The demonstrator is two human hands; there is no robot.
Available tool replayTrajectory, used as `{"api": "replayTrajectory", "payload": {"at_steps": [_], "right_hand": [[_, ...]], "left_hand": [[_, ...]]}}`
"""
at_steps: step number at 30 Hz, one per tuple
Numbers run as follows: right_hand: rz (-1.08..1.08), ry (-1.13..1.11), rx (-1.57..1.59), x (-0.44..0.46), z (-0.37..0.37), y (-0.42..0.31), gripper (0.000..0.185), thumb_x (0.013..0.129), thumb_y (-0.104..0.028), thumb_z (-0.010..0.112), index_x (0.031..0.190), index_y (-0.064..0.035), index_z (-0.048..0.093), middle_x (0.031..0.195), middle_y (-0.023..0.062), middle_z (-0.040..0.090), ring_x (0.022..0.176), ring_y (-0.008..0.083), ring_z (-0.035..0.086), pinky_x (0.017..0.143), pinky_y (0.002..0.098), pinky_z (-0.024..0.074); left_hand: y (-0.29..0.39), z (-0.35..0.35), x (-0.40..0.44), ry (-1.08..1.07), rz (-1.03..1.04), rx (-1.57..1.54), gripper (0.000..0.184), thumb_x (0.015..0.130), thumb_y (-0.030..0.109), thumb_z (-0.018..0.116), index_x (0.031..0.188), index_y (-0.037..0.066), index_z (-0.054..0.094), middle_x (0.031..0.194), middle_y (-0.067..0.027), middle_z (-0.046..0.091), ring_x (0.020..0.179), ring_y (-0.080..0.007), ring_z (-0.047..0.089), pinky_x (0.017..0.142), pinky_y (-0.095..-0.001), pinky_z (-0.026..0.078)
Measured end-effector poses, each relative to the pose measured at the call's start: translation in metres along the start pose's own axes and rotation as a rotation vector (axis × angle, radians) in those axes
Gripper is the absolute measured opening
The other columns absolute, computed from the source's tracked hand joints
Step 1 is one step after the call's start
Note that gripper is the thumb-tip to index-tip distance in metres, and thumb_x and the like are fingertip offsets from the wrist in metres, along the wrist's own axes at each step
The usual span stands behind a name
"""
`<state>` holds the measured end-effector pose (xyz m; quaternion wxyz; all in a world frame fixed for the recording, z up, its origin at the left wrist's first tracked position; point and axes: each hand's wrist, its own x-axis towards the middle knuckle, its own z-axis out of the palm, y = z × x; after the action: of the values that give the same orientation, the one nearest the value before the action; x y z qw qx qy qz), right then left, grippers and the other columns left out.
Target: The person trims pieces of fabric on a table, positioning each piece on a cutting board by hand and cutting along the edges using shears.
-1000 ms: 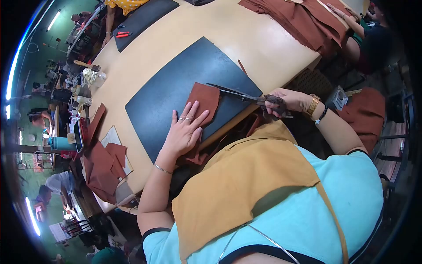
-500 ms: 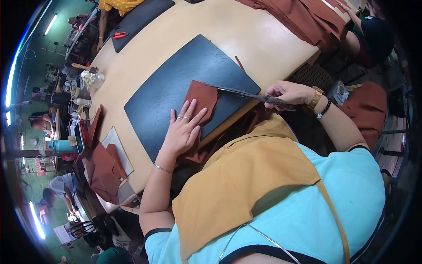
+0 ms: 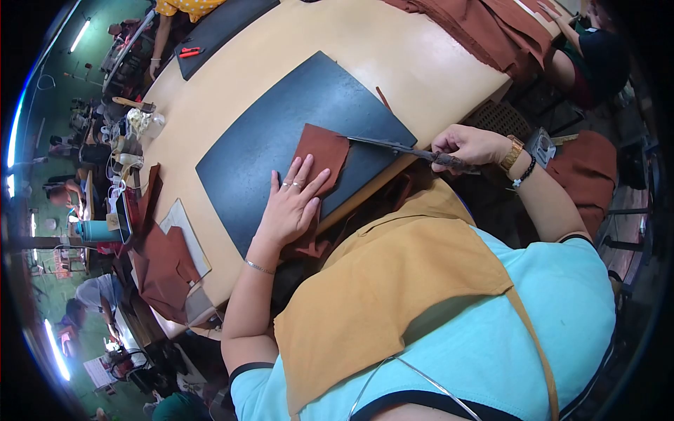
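A brown leather piece [image 3: 325,145] lies on the dark cutting mat [image 3: 260,133]. My left hand [image 3: 291,207] rests flat with spread fingers on its lower part, holding nothing in a grip. To the right, my right hand [image 3: 467,147] is closed on the wrapped handles of long scissors [image 3: 390,145]. The blades point left, look nearly together, and their tip touches or lies over the upper right edge of the leather piece.
Brown leather pieces [image 3: 160,259] lie over a pale board [image 3: 188,235] at the left. Large brown sheets [image 3: 477,35] cover the far right table corner. A red cutter [image 3: 191,52] lies on another mat [image 3: 217,35], near a co-worker's hand [image 3: 155,68].
My right hand has turned, and the scissors with it; the blades look closer together than a second ago. My left hand stays on the leather piece.
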<state>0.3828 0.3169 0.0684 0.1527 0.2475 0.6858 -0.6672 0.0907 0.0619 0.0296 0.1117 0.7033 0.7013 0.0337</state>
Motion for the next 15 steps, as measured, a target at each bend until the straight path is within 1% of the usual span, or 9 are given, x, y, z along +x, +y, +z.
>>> {"api": "replayTrajectory", "payload": {"at_steps": [5,8,15], "right_hand": [[0.006,-0.001,0.024,0.008,0.006,-0.004,0.021,0.084,-0.025,0.071,0.08,-0.0056,0.063,0.065,-0.0024,0.059,0.057,0.0049,0.057,0.052,0.0196,0.044],[-0.029,-0.028,0.068,0.015,0.008,-0.001,0.02,0.084,-0.024,0.07,0.082,-0.0053,0.063,0.067,-0.0028,0.059,0.058,0.0051,0.057,0.054,0.0197,0.0459],[0.0,-0.043,-0.016,0.011,0.002,0.003,0.022,0.086,-0.026,0.069,0.082,-0.005,0.063,0.068,-0.0023,0.059,0.058,0.0053,0.057,0.054,0.0195,0.0463]], "left_hand": [[0.008,-0.002,0.001,-0.013,0.035,0.009,0.052,0.094,0.026,0.037,0.146,0.024,0.038,0.158,-0.0089,0.017,0.146,-0.0305,0.013,0.112,-0.0619,0.01],[0.012,-0.002,0.001,-0.015,0.035,0.002,0.052,0.094,0.026,0.038,0.146,0.024,0.037,0.158,-0.0092,0.018,0.146,-0.0306,0.013,0.112,-0.0619,0.01],[0.011,0.0,0.0,0.002,0.017,-0.004,0.053,0.093,0.025,0.038,0.146,0.025,0.037,0.157,-0.0096,0.019,0.145,-0.0308,0.014,0.112,-0.062,0.01]]}}
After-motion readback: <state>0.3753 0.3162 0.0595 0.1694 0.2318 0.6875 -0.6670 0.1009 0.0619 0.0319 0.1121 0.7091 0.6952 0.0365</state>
